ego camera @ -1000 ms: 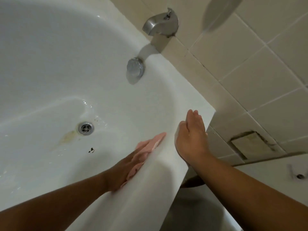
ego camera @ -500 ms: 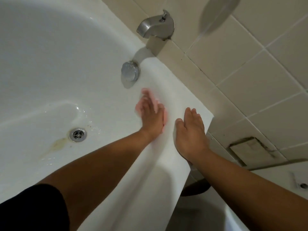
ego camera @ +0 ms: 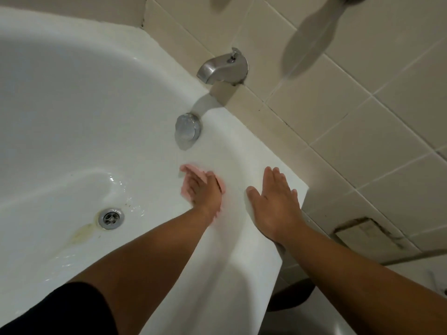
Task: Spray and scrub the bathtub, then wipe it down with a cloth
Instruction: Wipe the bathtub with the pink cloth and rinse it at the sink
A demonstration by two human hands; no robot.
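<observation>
Your L hand [ego camera: 205, 193] presses pink cloth [ego camera: 186, 170] flat-fingered on inner wall of white bathtub [ego camera: 72, 97]. R hand [ego camera: 273, 204] lies open, fingers straight, at rim [ego camera: 242, 247] edge.

We wear a black sleeve [ego camera: 63, 310] ending above the left elbow; our forearms, left hand [ego camera: 205, 193] and right hand [ego camera: 273, 204] are bare.

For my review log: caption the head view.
Left hand presses pink cloth against bathtub wall; right hand rests flat on the rim.
</observation>
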